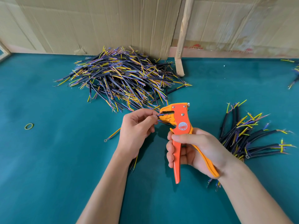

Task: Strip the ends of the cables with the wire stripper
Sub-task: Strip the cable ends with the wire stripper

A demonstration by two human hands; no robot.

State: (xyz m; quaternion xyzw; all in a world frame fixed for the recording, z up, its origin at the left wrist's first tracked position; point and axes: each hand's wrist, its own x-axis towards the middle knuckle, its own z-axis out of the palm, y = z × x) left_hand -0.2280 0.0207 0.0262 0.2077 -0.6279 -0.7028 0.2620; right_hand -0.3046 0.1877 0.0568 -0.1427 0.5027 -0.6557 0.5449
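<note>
On the green table point(48, 159), a big heap of cables point(123, 80) lies far by the cardboard wall point(97, 21), with a smaller bundle point(247, 136) at right. The right hand point(194, 149) curls its fingers round the orange wire stripper point(179, 126) handles, near centre. The left hand point(137, 126) pinches a cable point(157, 116), its coloured wire ends inside the stripper's head.
</note>
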